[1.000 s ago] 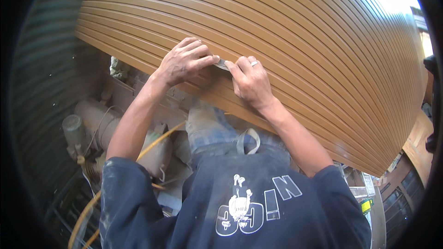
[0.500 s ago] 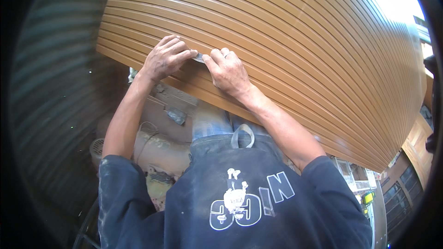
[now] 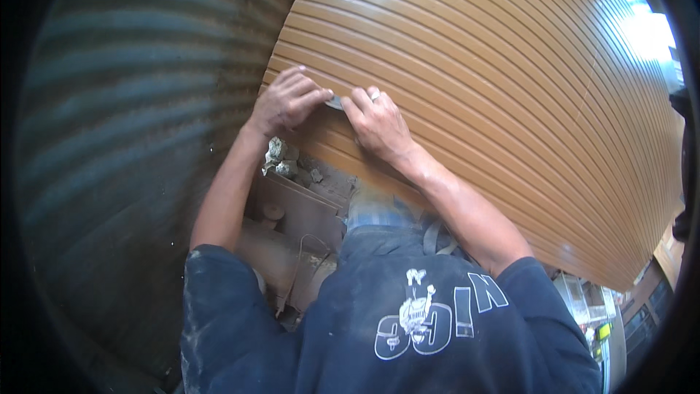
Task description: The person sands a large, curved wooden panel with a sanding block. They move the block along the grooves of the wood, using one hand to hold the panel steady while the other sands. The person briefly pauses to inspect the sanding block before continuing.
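A large tan panel with parallel grooves [image 3: 467, 66] spreads out in front of me. Pinched between both hands, a small thin grey strip [image 3: 335, 103] lies against the panel's near part; its exact kind is too small to tell. My left hand [image 3: 286, 106] is closed on the strip's left end, close to the panel's left edge. On the other end, my right hand [image 3: 380, 122] is closed with bent fingers, a ring on one of them. The fingers cover most of the strip.
A dark corrugated sheet wall [image 3: 146, 102] rises close on the left. Below the panel's near edge are pale rubble chunks [image 3: 286, 168] and brown, dusty metal equipment [image 3: 299, 204]. A yellow-green object [image 3: 604, 331] sits among items at the lower right.
Both hands have slid left along the panel with the strip, nearer its left edge. My view has swung left, showing more of the corrugated wall and the rubble.
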Demonstrator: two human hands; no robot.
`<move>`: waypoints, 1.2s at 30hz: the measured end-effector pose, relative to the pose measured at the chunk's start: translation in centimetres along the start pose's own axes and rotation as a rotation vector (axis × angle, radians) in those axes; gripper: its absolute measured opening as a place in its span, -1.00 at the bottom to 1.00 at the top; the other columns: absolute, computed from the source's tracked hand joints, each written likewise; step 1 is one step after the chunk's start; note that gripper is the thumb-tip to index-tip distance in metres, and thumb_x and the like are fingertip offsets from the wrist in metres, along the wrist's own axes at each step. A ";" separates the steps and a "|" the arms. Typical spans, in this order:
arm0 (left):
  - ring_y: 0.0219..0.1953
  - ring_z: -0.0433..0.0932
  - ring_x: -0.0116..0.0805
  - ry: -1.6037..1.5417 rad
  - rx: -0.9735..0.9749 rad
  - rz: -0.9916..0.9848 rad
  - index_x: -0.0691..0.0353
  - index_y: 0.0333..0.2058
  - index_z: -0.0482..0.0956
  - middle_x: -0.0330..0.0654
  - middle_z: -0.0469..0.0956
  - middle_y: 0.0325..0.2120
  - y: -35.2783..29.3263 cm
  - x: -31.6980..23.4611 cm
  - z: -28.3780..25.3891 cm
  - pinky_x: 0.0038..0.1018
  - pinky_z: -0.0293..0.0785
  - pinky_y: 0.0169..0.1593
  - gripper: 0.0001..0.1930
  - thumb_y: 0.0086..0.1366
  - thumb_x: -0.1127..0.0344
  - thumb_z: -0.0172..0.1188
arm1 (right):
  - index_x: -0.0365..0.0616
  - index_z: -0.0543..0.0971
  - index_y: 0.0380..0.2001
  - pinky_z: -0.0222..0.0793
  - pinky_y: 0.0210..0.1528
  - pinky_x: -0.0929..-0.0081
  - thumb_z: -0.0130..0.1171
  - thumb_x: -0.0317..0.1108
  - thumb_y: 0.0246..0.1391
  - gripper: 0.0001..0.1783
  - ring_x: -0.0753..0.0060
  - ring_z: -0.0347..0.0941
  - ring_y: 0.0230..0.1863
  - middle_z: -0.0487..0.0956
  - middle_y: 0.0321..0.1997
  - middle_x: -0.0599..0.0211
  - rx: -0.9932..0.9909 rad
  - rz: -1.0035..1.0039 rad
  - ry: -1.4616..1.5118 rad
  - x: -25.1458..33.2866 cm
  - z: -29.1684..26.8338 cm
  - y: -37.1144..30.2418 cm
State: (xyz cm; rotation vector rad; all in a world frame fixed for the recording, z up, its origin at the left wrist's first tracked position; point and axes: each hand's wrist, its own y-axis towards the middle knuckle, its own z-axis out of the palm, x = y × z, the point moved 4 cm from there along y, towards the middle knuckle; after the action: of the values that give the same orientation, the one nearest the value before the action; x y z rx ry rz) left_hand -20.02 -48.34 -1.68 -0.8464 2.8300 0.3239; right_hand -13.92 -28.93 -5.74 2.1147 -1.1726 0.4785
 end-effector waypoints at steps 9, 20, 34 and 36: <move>-0.12 0.67 -0.12 -0.010 0.027 -0.122 0.09 -0.09 0.74 -0.18 0.64 -0.28 -1.9 1.1 3.2 -0.09 0.53 0.30 -0.73 0.21 0.46 0.32 | -0.17 0.63 -0.20 0.58 -0.03 0.10 0.17 -0.44 0.14 -0.83 -0.02 0.59 -0.10 0.59 -0.18 0.12 0.000 0.056 0.026 -1.6 4.0 -0.3; -0.10 0.67 -0.51 -0.839 0.182 -0.592 0.20 0.02 0.71 -0.26 0.76 -0.18 -3.1 8.8 9.1 -0.42 0.60 0.05 -0.75 0.43 0.30 0.40 | -0.15 0.63 0.02 0.56 0.06 -0.09 0.33 -0.41 0.18 -0.67 -0.25 0.65 0.01 0.70 -0.09 -0.09 0.156 0.452 0.176 -4.5 5.8 2.5; -0.12 0.68 -0.53 -0.917 0.125 -0.593 0.24 -0.06 0.70 -0.30 0.74 -0.23 -4.4 11.8 9.4 -0.45 0.62 0.02 -0.78 0.36 0.36 0.46 | -0.21 0.52 -0.08 0.57 -0.04 -0.10 0.34 -0.39 0.17 -0.70 -0.21 0.64 -0.10 0.64 -0.15 -0.06 0.034 0.336 -0.042 -2.3 8.3 3.6; -0.13 0.68 -0.52 -0.828 0.120 -0.555 0.25 -0.09 0.69 -0.28 0.75 -0.23 -4.2 11.6 9.0 -0.45 0.63 0.00 -0.79 0.35 0.37 0.46 | -0.20 0.53 -0.08 0.57 -0.03 -0.07 0.36 -0.37 0.16 -0.69 -0.19 0.65 -0.10 0.65 -0.15 -0.04 0.058 0.321 -0.037 -2.2 8.6 3.5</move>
State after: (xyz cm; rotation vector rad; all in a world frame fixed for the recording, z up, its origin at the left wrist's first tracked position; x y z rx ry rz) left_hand -26.38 -55.49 -13.55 -1.0975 1.7661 0.3161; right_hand -18.07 -34.92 -11.87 1.9966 -1.5464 0.6256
